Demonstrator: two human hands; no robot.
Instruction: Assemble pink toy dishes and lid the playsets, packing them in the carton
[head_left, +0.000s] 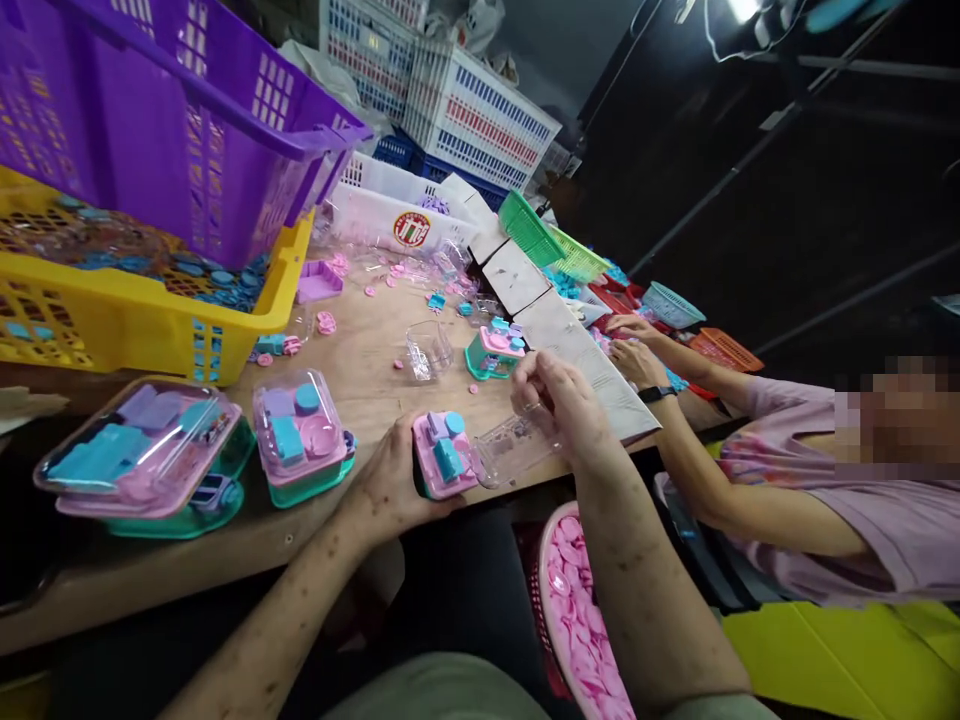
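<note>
My left hand (391,478) is wrapped round a small toy box (445,456) at the table's front edge. Its pink top carries purple and blue pieces. Close by on the right, my right hand (559,400) is closed with the fingers curled, gripping a clear plastic cover (517,448) by its far end. The cover's other end meets the toy box's right side; whether they are joined I cannot tell. Behind my hands stands a similar pink and green toy box (495,350) without a cover. A loose clear cover (428,352) lies left of it.
Two covered toy boxes, a larger one (142,450) and a smaller one (302,435), stand at left. Yellow (150,310) and purple (187,130) crates rise behind them. A co-worker's hands (637,350) are beyond a white cardboard divider (555,335). A basket of pink pieces (574,610) stands below the table.
</note>
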